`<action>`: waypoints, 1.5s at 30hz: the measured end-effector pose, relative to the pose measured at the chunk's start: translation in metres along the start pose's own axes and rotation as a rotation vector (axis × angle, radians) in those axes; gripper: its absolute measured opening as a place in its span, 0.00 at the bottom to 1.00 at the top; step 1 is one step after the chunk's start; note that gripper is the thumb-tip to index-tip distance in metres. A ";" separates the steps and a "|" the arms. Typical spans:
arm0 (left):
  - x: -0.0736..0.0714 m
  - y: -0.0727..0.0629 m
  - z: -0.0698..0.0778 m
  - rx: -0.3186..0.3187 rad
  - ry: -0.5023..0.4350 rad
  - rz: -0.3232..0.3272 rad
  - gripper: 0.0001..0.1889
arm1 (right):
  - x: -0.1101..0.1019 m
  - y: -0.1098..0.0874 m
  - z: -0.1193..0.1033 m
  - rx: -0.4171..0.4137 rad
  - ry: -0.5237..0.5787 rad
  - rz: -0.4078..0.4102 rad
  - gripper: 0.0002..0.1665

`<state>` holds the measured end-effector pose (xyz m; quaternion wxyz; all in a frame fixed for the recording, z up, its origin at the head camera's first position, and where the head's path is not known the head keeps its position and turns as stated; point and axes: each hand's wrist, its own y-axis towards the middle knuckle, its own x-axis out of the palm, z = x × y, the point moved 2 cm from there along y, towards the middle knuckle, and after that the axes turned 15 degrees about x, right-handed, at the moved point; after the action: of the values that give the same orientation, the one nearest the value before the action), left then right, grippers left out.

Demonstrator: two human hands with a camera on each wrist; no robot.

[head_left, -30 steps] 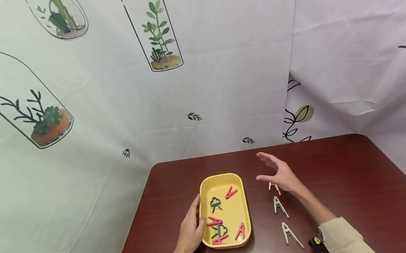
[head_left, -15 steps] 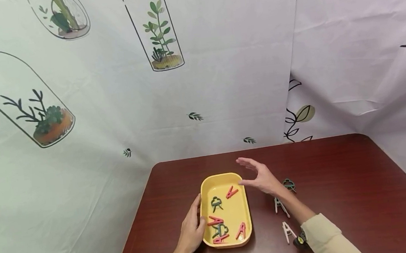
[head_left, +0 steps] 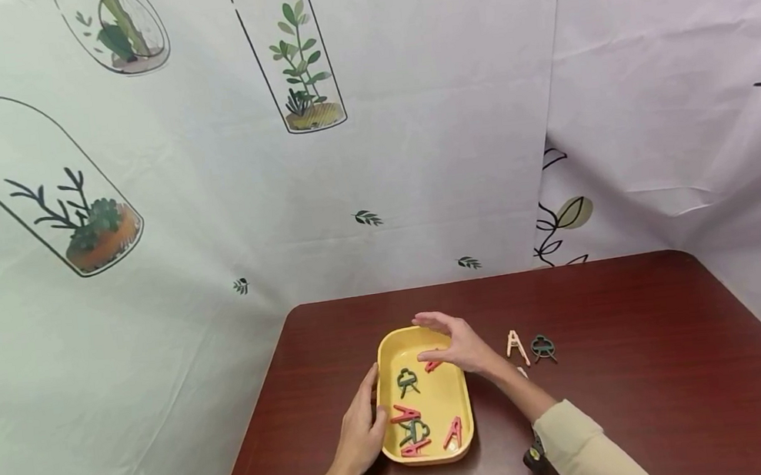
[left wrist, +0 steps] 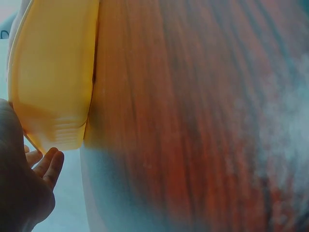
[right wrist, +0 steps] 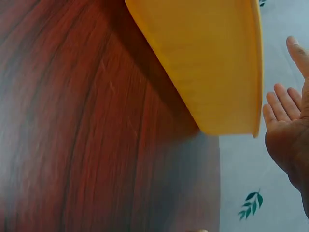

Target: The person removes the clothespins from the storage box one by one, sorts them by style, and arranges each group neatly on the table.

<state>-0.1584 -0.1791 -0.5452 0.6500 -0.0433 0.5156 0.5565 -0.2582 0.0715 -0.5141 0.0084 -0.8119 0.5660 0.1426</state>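
Head view: the yellow tray [head_left: 432, 395] sits on the dark red table [head_left: 617, 367], left hand [head_left: 360, 428] pinching its left rim, right hand [head_left: 460, 344] spread and holding nothing over the far right part. Looks like light, stiff plastic, maybe a bit slick, so grab it by the rim. Red clips [head_left: 454, 427] inside should pinch fine mid-body.

I see the yellow tray [head_left: 434, 398] flat on the desk [head_left: 642, 341], open side up, its long sides running away from me. Inside I count two green clips [head_left: 407, 382] and four red clips [head_left: 454, 429]; one green is bunched with two reds near-left, and the far red is partly hidden.
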 end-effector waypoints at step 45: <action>0.001 0.000 -0.002 0.007 -0.019 -0.003 0.39 | 0.058 0.018 0.004 0.311 -0.210 -0.131 0.26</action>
<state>-0.1598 -0.1799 -0.5468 0.6559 -0.0363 0.5112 0.5542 -0.2571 0.0130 -0.5292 0.2020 -0.8165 0.5233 0.1365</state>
